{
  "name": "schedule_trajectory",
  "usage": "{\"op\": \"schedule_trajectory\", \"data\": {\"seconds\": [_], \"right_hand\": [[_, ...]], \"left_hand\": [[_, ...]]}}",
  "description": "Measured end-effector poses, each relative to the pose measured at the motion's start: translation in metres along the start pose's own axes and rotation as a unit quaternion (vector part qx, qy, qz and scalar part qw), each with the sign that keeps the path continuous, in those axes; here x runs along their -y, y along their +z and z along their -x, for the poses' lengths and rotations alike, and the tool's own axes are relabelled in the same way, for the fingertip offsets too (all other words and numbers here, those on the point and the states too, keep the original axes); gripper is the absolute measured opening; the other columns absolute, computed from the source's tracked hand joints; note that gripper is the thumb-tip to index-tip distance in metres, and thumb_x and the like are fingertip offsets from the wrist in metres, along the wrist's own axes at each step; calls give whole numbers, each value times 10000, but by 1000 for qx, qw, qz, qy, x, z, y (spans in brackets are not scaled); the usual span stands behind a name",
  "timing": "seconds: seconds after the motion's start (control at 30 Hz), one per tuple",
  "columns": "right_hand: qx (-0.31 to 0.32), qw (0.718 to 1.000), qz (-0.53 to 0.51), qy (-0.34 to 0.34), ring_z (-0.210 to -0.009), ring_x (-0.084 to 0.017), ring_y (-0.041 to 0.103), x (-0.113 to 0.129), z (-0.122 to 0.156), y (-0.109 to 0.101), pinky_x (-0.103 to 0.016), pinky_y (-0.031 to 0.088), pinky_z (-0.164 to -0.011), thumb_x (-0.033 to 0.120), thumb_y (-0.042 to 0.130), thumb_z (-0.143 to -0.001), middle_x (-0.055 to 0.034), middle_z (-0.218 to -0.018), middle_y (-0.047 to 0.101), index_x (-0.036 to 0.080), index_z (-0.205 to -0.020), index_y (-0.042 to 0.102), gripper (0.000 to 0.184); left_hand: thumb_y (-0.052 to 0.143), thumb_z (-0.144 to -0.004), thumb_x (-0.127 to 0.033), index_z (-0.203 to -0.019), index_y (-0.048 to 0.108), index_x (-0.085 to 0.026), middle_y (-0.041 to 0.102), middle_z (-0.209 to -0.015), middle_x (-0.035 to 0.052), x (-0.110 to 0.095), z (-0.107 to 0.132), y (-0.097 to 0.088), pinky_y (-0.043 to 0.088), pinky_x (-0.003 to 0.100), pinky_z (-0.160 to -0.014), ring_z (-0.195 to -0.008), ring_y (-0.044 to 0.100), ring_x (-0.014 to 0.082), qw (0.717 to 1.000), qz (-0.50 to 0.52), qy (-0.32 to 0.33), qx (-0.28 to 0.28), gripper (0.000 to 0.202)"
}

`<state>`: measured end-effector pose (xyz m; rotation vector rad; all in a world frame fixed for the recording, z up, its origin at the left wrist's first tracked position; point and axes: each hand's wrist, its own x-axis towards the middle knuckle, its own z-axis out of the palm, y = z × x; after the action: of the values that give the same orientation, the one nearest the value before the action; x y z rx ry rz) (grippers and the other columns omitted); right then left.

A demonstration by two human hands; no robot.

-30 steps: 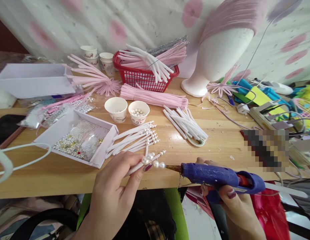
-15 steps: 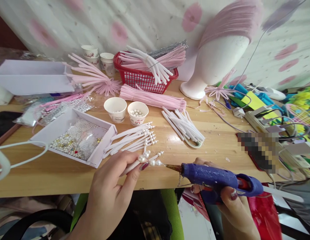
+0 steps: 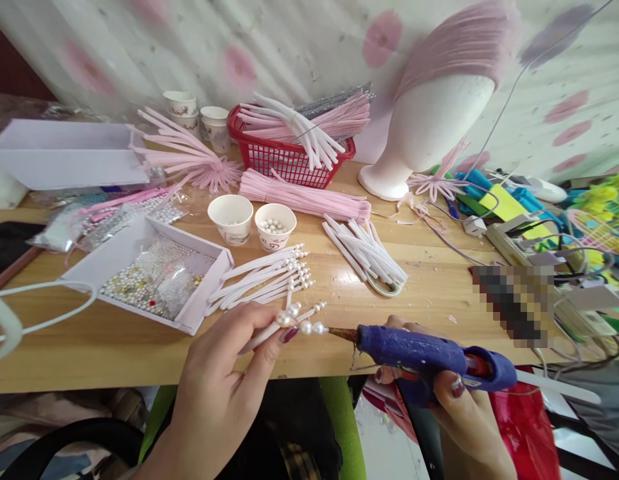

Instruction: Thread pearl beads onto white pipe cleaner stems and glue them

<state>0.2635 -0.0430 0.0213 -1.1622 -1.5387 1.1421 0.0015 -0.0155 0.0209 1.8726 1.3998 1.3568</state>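
Note:
Between thumb and fingers, my left hand pinches white fuzzy stems tipped with pearl beads. My right hand is wrapped round a blue hot glue gun. Its brown nozzle points left, and the tip is at or very near the outermost pearl; I cannot tell whether they touch. Just beyond my left hand lies a row of white stems with pearl ends. Two paper cups stand behind that row, and the right-hand cup holds pearls.
At left sits an open white box of beads and small bags. A red basket of fuzzy stems, a pink bundle and a white foam head stand behind. White stems lie mid-table; cables and a power strip fill the right.
The glue gun has shifted slightly left, its nozzle tip now closer to the outermost pearl. My left hand and the beaded stems have hardly moved.

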Motion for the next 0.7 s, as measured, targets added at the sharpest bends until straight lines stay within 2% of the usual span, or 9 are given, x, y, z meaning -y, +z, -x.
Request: {"op": "schedule_trajectory", "data": {"seconds": [0.2, 0.37, 0.57, 0.7], "right_hand": [[-19, 1000, 5, -23, -704, -280, 681, 8, -6, 4, -361, 578, -611, 670, 563, -965, -73, -741, 719, 287, -861, 827, 477], [-47, 998, 6, -37, -663, -273, 686, 7, -5, 4, -381, 609, -660, 672, 552, -971, -66, -696, 726, 281, -831, 835, 502], [48, 999, -25, -5, -637, -301, 703, -5, 3, -8, -398, 596, -579, 744, 369, -996, -93, -622, 697, 256, -847, 820, 681], [46, 998, -35, -1, -673, -304, 707, -3, -1, -6, -396, 591, -605, 698, 477, -989, -92, -646, 708, 248, -835, 812, 583]], "left_hand": [[666, -929, -149, -960, 681, -283, 770, -866, -61, 0, -1, 1, 583, 194, -774, -783, 739, 137, 1000, 12, -4, 7, 138], [657, -929, -131, -970, 663, -300, 762, -879, -80, -2, 0, 0, 567, 169, -780, -795, 731, 118, 1000, 19, 6, 17, 173], [646, -933, -114, -980, 657, -301, 753, -875, -89, -3, 1, 0, 554, 152, -770, -785, 718, 105, 999, 22, 10, 26, 194], [658, -931, -126, -952, 672, -303, 760, -872, -94, -4, -1, 0, 553, 148, -765, -786, 723, 105, 999, 33, -14, 22, 179]]}}
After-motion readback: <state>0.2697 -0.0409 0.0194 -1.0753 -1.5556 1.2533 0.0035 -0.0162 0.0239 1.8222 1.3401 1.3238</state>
